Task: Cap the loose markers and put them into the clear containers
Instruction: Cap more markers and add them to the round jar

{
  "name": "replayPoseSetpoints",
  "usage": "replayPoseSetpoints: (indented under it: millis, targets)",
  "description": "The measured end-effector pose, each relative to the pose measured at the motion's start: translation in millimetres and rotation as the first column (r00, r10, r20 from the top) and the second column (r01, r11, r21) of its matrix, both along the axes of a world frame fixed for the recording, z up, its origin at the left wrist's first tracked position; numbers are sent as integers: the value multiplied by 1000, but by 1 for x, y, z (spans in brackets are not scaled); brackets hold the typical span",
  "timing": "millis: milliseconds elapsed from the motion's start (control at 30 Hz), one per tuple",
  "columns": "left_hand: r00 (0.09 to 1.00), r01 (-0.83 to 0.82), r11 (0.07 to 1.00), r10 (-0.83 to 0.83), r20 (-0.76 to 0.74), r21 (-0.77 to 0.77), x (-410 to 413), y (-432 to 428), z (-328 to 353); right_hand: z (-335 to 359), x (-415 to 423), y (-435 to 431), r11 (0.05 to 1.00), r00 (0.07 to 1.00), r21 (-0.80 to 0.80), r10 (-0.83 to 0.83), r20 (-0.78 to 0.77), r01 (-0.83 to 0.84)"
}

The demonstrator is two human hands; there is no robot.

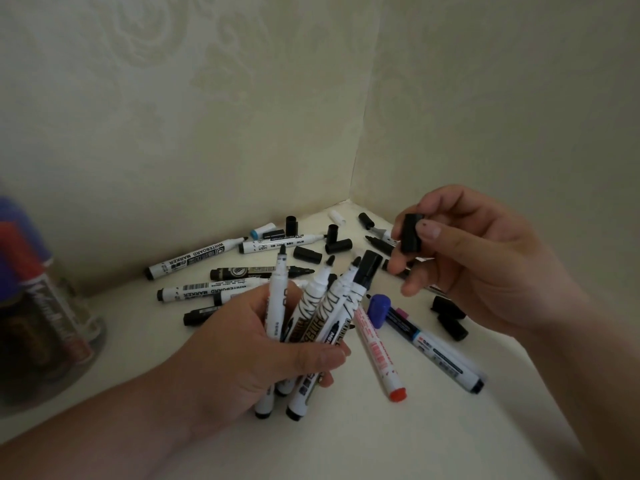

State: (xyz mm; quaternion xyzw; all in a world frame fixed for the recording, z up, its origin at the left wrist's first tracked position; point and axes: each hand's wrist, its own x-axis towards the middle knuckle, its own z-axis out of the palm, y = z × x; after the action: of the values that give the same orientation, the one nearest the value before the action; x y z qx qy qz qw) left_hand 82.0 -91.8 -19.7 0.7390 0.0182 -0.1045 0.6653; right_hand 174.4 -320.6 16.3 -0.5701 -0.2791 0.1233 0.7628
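Left hand grips a bundle of markers, tips up, three bare, one capped black. Right hand pinches a black cap up beside them. Loose markers and spare caps litter the table toward the far corner. A blurred clear container stands left.

We face a corner seam. To either side of it stand cream walls with faint embossed floral wallpaper. Below it spreads a pale, dimly lit surface.
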Motion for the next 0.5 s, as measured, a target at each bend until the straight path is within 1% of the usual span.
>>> replayPoseSetpoints:
  millis: [133,267,300,400,500]
  targets:
    - [1000,-5,1000,5,8,-5,-1,-1,1,-5,2,2,1000,998,-15,9,55,-9]
    - [1000,-7,1000,7,6,1,-1,-1,0,-2,-4,6,990,989,-79,-111,94,119]
    - [1000,-11,1000,11,5,6,-1,-1,0,-1,-5,6,986,983,-85,-133,123,144]
    - [1000,-25,999,25,2,20,0,-1,-2,0,-11,9,987,968,-104,-99,230,126]
    - [1000,-28,999,28,-2,39,0,-2,-2,-4,-13,12,991,966,-100,-60,252,87]
